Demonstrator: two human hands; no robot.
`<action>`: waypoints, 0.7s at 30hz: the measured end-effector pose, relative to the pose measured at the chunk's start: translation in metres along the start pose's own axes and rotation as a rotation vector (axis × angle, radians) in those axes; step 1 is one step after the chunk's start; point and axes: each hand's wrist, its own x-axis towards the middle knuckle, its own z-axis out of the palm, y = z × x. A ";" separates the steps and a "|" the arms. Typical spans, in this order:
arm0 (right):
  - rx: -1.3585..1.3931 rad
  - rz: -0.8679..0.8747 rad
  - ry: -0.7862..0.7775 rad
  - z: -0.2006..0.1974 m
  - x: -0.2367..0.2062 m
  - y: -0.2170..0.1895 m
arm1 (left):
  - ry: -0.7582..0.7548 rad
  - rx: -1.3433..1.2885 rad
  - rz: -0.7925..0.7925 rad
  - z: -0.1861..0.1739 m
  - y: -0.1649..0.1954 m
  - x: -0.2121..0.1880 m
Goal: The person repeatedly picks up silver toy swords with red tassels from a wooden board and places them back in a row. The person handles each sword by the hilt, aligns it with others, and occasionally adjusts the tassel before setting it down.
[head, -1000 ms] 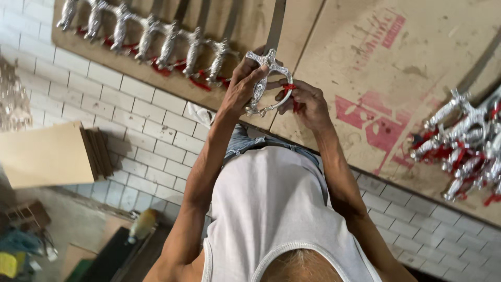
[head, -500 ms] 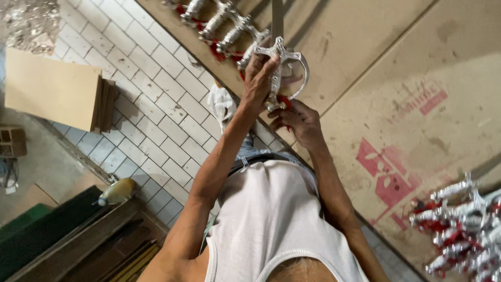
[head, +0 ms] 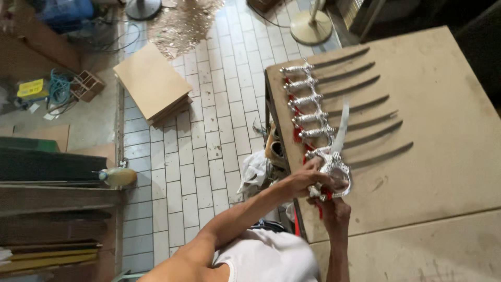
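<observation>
— Brown board is covering the workbench (head: 443, 130), and the swords are lying on it in a row near its left edge, blades pointing right.

— How many are you counting?

— Six laid flat (head: 334, 96), silver hilts lined up with red tassels showing beside them. A seventh sword (head: 334, 156) is sitting in the person's hands, just below the row, its pale blade tilting upward over the last of them.

— And the hands?

— Left hand (head: 305, 180) is closing over the ornate silver guard from the left. Right hand (head: 334, 209) is gripping underneath, fingers wrapped around the hilt, touching its red tassel.

— Anything else?

— One stack of tan boards (head: 151, 83) is resting on the white tiled floor, well apart from the bench.
</observation>
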 end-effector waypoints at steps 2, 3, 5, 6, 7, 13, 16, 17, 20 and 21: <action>0.066 0.019 -0.015 0.001 0.000 -0.001 | -0.042 -0.152 -0.029 0.008 0.006 -0.006; 0.097 0.032 -0.017 0.000 0.000 -0.001 | -0.026 -0.153 -0.030 0.011 0.009 -0.005; 0.214 0.127 -0.021 -0.003 -0.002 0.004 | 0.008 -0.156 -0.044 0.016 0.014 -0.004; 0.274 0.175 -0.024 -0.005 -0.003 0.007 | -0.027 -0.205 -0.030 0.018 0.016 -0.003; 0.335 0.145 -0.021 -0.008 -0.004 0.013 | -0.062 -0.250 -0.015 0.018 0.017 -0.002; 0.368 0.053 0.037 -0.015 -0.006 0.047 | -0.146 -0.188 -0.035 0.024 0.005 0.001; 0.314 0.078 0.043 -0.016 -0.007 0.048 | -0.186 -0.271 -0.093 0.020 -0.005 0.007; 0.300 0.085 0.026 -0.017 -0.009 0.046 | -0.214 -0.312 -0.101 0.016 -0.006 0.011; 0.253 0.275 0.010 -0.022 -0.024 0.034 | -0.082 -0.246 -0.053 -0.003 -0.001 0.023; 0.237 0.366 0.011 -0.023 -0.030 0.031 | -0.135 -0.222 -0.017 -0.009 0.002 0.025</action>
